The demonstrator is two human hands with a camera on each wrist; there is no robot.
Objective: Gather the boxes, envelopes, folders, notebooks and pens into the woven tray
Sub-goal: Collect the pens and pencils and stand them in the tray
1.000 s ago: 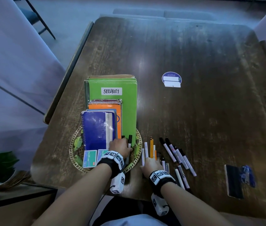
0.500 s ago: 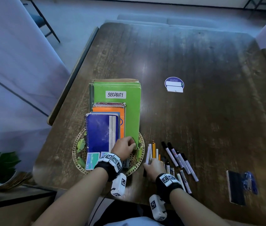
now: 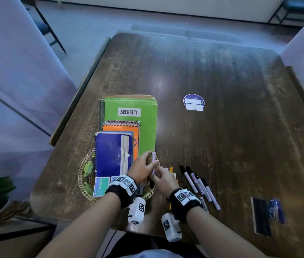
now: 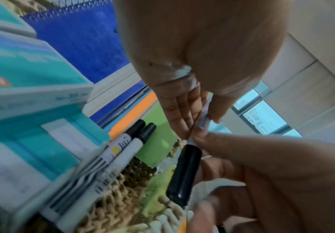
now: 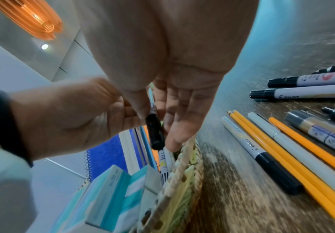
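Dim bluish light; tabletop glare; blur

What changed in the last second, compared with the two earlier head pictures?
The right hand left the pens on the table and came left to meet the left hand over the woven tray's right rim. Both now pinch one black-capped marker there; a second ago the left hand alone held a marker. The notebooks, green folder and remaining pens lie as before.

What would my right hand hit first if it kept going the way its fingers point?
Probably the left hand, already touching across the marker both hold; beyond lie the notebooks in the woven tray. Depth is uncertain.
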